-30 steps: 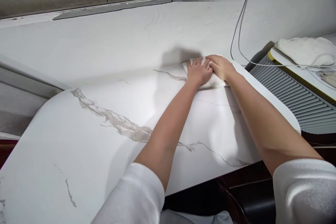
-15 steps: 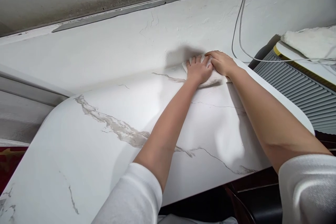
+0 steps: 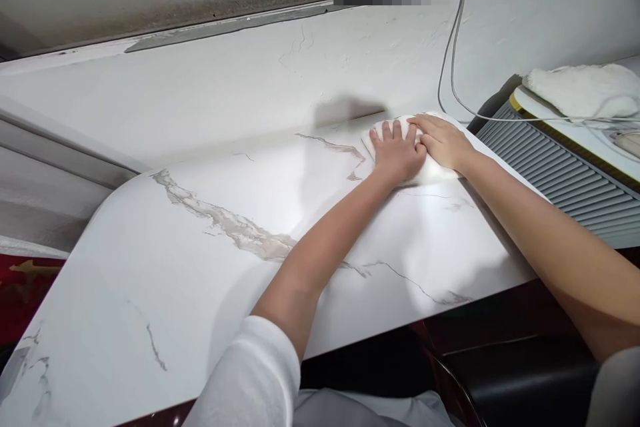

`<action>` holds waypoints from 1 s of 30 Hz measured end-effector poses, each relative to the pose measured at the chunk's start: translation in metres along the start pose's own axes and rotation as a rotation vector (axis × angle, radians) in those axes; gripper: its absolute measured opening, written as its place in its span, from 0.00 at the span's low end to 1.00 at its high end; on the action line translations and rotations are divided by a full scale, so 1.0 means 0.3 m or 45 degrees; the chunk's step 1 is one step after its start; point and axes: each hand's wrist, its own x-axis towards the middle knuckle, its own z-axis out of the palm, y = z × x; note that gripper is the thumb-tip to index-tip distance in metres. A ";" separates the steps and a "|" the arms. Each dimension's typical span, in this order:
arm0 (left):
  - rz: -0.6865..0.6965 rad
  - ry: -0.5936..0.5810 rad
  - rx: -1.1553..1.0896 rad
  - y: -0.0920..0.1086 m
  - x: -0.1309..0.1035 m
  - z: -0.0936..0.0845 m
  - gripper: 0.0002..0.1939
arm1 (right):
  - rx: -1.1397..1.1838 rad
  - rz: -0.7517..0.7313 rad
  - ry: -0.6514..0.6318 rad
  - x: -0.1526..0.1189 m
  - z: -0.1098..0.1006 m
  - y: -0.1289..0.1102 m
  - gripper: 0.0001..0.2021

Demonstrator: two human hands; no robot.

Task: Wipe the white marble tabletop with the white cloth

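Note:
A folded white cloth (image 3: 435, 173) lies flat on the white marble-patterned table (image 3: 200, 307), close to its far right edge. My left hand (image 3: 397, 153) presses down on the cloth's left part with the fingers spread. Beside it, my right hand (image 3: 445, 140) lies over the cloth's right part, fingers stretched out toward the left hand and touching it. Both palms are hidden from above.
A white wall (image 3: 225, 93) rises behind the table. Grey cables (image 3: 453, 67) hang down and run right, over a ribbed grey cabinet (image 3: 565, 167) bearing a fluffy white cloth (image 3: 585, 90). A dark chair (image 3: 520, 373) stands under the near edge.
Both hands and the cloth have shifted a little right and nearer to me across the table. The camera view has moved slightly too.

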 end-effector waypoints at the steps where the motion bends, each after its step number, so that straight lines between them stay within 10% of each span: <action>1: 0.024 0.000 0.003 0.018 -0.034 0.003 0.31 | -0.015 0.013 -0.023 -0.041 -0.016 -0.008 0.26; 10: 0.165 0.100 -0.040 0.189 -0.394 0.035 0.32 | -0.075 0.002 -0.107 -0.452 -0.156 -0.080 0.27; 17: 0.211 0.028 -0.118 0.293 -0.532 0.037 0.33 | -0.096 0.082 -0.140 -0.658 -0.222 -0.099 0.28; 30: 0.299 -0.010 -0.134 0.315 -0.533 0.036 0.32 | -0.093 0.080 -0.193 -0.678 -0.235 -0.051 0.27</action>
